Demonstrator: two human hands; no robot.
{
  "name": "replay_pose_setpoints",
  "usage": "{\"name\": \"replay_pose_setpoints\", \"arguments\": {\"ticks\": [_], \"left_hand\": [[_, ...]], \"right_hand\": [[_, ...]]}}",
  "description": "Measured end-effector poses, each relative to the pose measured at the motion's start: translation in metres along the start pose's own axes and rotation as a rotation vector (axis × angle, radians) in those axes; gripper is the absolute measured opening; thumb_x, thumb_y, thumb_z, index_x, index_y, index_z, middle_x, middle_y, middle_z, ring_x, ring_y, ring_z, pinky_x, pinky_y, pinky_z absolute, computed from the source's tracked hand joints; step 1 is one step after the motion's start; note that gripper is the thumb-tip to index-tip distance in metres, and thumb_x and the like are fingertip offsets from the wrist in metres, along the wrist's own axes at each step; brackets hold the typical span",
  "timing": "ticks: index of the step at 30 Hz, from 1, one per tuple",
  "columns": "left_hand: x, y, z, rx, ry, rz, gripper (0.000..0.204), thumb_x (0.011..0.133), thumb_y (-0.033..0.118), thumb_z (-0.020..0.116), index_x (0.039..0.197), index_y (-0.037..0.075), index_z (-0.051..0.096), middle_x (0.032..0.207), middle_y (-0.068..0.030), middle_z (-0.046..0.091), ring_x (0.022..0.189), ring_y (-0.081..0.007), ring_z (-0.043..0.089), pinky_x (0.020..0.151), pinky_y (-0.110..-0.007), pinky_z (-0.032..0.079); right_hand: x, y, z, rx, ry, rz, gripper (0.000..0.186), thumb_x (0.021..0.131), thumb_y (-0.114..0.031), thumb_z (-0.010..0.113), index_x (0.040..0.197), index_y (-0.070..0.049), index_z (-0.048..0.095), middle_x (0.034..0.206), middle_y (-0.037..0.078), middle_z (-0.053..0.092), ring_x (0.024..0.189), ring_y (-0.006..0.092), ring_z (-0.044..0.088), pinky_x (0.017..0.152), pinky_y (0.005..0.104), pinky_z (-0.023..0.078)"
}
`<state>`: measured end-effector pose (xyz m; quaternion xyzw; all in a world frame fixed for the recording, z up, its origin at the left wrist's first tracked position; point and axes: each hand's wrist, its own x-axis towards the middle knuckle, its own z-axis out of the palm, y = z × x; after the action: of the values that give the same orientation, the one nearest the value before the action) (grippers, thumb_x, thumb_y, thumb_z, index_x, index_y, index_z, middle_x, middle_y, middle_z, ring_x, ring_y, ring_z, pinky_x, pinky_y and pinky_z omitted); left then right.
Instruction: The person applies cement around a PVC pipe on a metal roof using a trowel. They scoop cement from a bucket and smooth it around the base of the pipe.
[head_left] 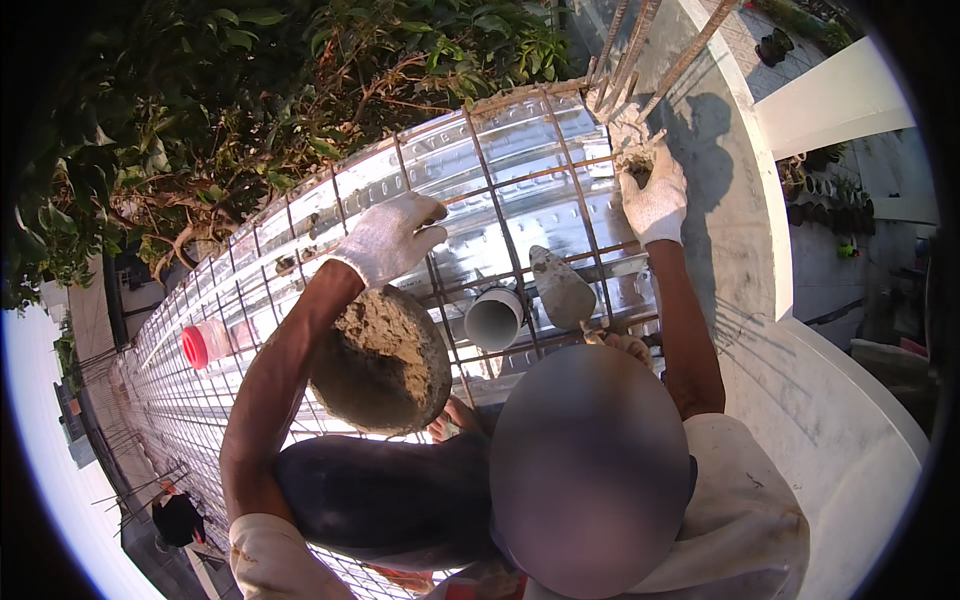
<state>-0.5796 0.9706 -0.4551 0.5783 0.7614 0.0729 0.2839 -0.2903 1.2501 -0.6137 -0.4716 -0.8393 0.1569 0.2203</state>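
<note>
Left hand [392, 237]: white knit glove, fingers curled onto the rusty steel rebar mesh [470, 190], apparently bracing.
Below that grip: round mortar-caked pan [380, 360], resting by the forearm.
Right of it: white plastic pipe sleeve [494, 319]; mortar-coated trowel [560, 288] lying on mesh.
Right hand [652, 195]: gloved, closed around wet mortar at the upright bars.

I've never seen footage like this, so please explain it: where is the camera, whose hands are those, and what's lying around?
There is no machine here. The one picture comes from a wide camera on someone's head, looking down; that person's own hands are out of view. Below crouches another worker. Their left gloved hand rests on a steel bar grid over shiny metal sheeting. Their right gloved hand presses wet cement at the foot of some upright bars. A pan of cement sits by the knee. Nearby are a trowel, a white pipe end and a red-capped bottle.
</note>
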Motion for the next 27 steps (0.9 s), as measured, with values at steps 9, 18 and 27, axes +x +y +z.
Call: {"name": "replay_pose_setpoints", "arguments": {"ticks": [9, 18, 27], "left_hand": [[0.007, -0.011, -0.017, -0.030, -0.001, -0.166, 0.038, 0.103, 0.030, 0.070, 0.129, 0.002, 0.071, 0.121, -0.0198, 0.075, 0.113, -0.0326, 0.074, 0.100, -0.043, 0.058], [-0.037, -0.046, -0.041, -0.064, 0.051, -0.393, 0.048, 0.104, 0.035, 0.065, 0.136, -0.001, 0.068, 0.131, -0.0203, 0.073, 0.122, -0.0322, 0.071, 0.105, -0.042, 0.055], [-0.098, -0.079, -0.065, -0.091, 0.257, -0.492, 0.050, 0.103, 0.042, 0.065, 0.126, -0.001, 0.073, 0.118, -0.0223, 0.077, 0.107, -0.0345, 0.074, 0.094, -0.044, 0.056]], "right_hand": [[0.048, -0.069, 0.008, -0.125, -0.394, -0.590, 0.036, 0.096, -0.020, 0.071, 0.130, -0.009, 0.067, 0.124, 0.016, 0.070, 0.113, 0.0405, 0.066, 0.100, 0.0528, 0.054], [0.043, -0.141, 0.057, -0.302, -0.752, -0.668, 0.064, 0.104, -0.055, 0.061, 0.139, -0.001, 0.064, 0.140, 0.020, 0.067, 0.132, 0.0378, 0.063, 0.116, 0.0514, 0.045], [0.042, -0.152, 0.061, -0.383, -0.836, -0.570, 0.068, 0.101, -0.057, 0.062, 0.140, -0.001, 0.066, 0.141, 0.017, 0.069, 0.135, 0.0334, 0.063, 0.119, 0.0484, 0.042]]}}
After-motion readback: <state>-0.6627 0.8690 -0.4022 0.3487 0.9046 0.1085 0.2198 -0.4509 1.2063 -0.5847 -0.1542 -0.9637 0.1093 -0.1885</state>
